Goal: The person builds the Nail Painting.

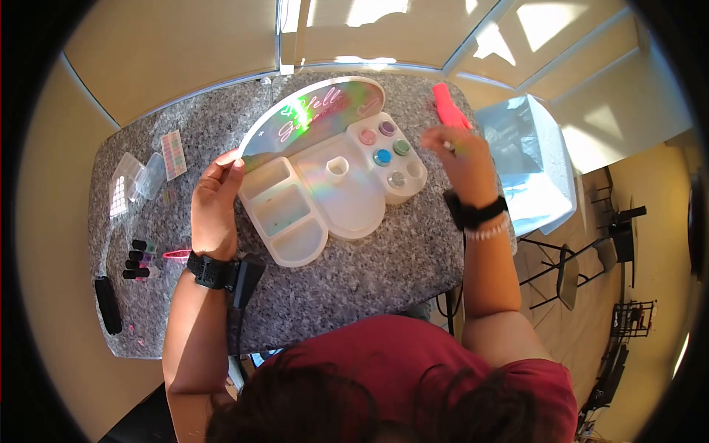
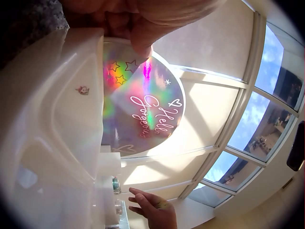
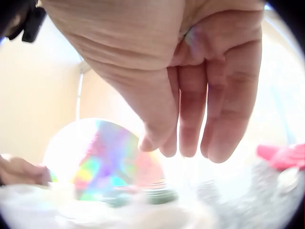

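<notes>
At a speckled table (image 1: 354, 284), pinching the sign (image 1: 317, 111) behind the tray (image 1: 362, 213) with left hand (image 1: 214, 205); dangling right hand (image 1: 465, 162) just right of the tray, fingers loosely straight. Seemingly part-stocked, with five pots (image 1: 382, 157) seated, one hole (image 1: 416, 168) bare, and bottles (image 1: 138, 256) well left of the tray.

Beige wall (image 1: 177, 66) panels with pale frames rise behind a speckled grey table (image 1: 354, 288), patched with bright sunlight (image 1: 543, 26). Higher windows (image 2: 248, 114) show blue sky and cloud. A dark-legged chair (image 1: 567, 284) stands on tan floor (image 1: 591, 325); the blurred rack (image 1: 634, 317) beyond is perhaps metal.
</notes>
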